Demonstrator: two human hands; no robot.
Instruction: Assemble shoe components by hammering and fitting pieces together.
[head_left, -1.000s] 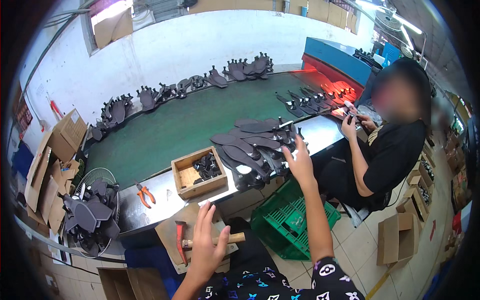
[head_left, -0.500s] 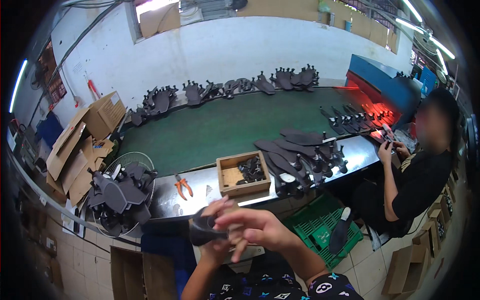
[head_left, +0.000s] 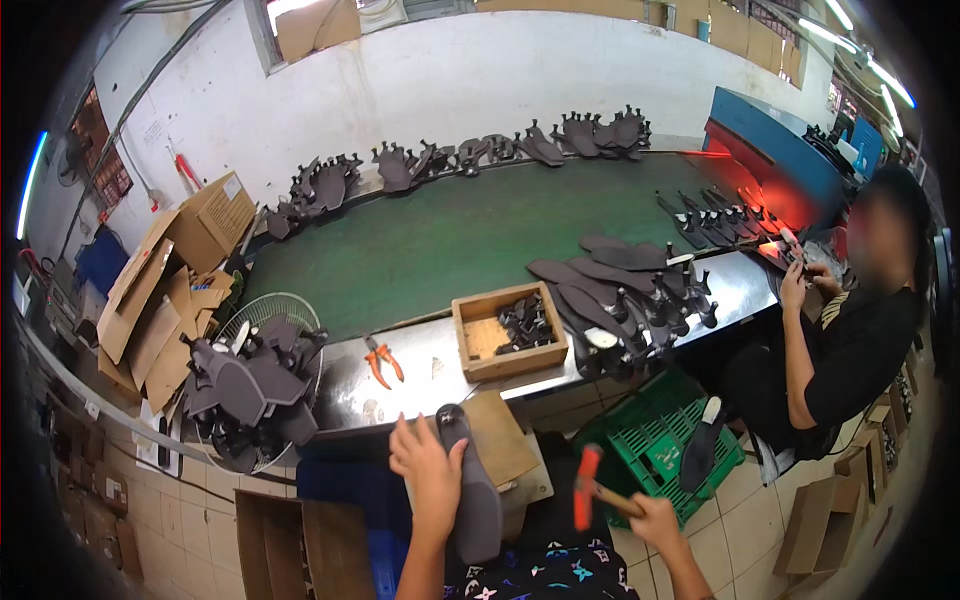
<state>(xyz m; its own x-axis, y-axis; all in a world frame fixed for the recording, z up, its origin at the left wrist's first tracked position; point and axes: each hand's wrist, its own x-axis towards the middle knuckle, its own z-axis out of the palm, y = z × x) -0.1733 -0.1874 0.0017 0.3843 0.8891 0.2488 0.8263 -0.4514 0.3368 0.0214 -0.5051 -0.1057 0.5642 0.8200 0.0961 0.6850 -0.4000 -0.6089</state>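
My left hand (head_left: pixel 430 478) is on the left edge of a dark grey shoe sole (head_left: pixel 477 510), its thumb over the edge and its fingers spread at the upper end. The sole lies lengthwise in front of me, its wide end near my lap. A small shiny black piece (head_left: pixel 450 413) sits at its far end. Beneath and beside it is a tan board (head_left: pixel 505 440). My right hand (head_left: pixel 657 524) grips a hammer (head_left: pixel 588 488) by its wooden handle. Its red head is raised to the right of the sole, apart from it.
On the metal bench edge lie orange-handled pliers (head_left: pixel 381 362), a wooden box (head_left: pixel 510 368) of small black parts and several soles (head_left: pixel 590 300). A basket (head_left: pixel 318 375) piled with soles stands left. Right are a green crate (head_left: pixel 640 440) and a seated person (head_left: pixel 850 340). Behind runs a green belt (head_left: pixel 420 245).
My hands have moved apart from each other. The sole now lies before me under my left hand, and my right hand has a hammer. The view has shifted slightly.
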